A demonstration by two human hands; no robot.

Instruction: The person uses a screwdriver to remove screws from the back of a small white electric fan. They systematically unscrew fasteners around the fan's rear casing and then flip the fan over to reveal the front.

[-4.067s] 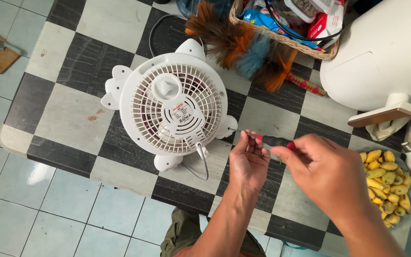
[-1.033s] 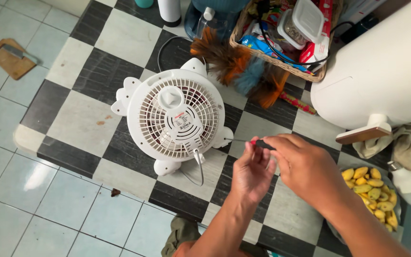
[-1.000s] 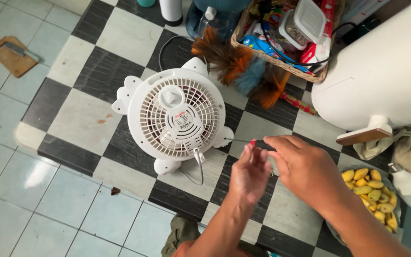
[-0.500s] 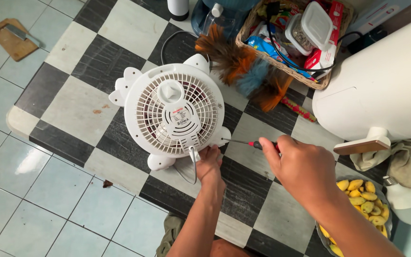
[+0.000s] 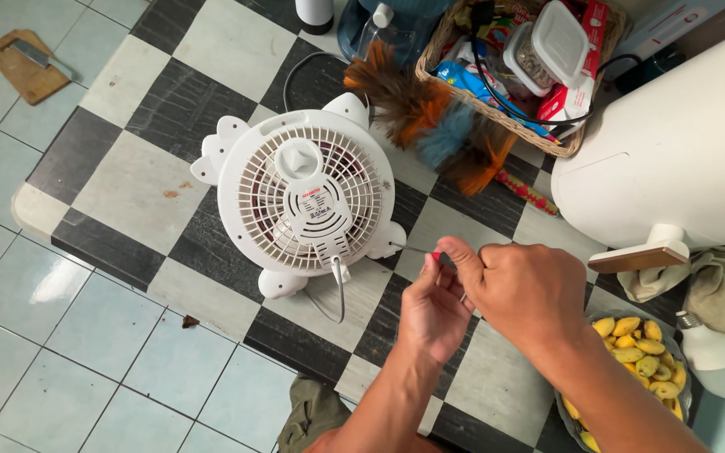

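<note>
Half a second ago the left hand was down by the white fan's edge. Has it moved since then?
Yes. The left hand has left the fan rim and gone right, away from the fan, to the screwdriver held by the right hand.

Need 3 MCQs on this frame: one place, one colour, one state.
1. Where does the shallow dish of small yellow fruit sit?
A. on the blue floor tiles
B. at the table's right edge
C. inside the wicker basket

2. What colour is the round plastic fan?
A. white
B. green
C. black

3. How does the fan lie?
A. upright on its feet
B. flat, grille up
C. hung on a wall

B: the dish is right of the right hand.
A: its grille and feet are white.
B: the grille faces the camera above the checkered table.
</note>
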